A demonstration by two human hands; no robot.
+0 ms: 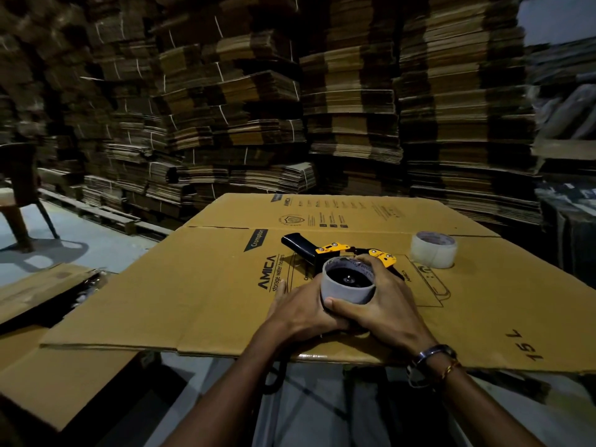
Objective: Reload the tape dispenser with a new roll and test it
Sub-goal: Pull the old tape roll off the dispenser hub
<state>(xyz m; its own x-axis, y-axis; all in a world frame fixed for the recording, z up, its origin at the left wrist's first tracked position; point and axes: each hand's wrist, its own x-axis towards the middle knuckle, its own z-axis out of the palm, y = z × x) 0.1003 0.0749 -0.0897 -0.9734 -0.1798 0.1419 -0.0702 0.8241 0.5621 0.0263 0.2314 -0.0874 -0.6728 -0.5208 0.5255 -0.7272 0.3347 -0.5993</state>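
Note:
A black and yellow tape dispenser [325, 250] lies on a flattened cardboard box [200, 295], its handle pointing away to the left. A grey cardboard core [346, 290] sits on the dispenser's hub, open end up. My right hand [380, 304] grips the core, thumb on its near wall and fingers curled over its far rim. My left hand [300, 311] lies against the core's left side, partly under the right hand; how its fingers hold is hidden. A new roll of clear tape [433, 250] stands on the cardboard to the right, apart from both hands.
Tall stacks of flattened cartons [322, 108] wall off the back. A wooden chair [19, 195] stands at the far left on the floor. More loose cardboard sheets [48, 366] lie at the lower left, below the box's near edge.

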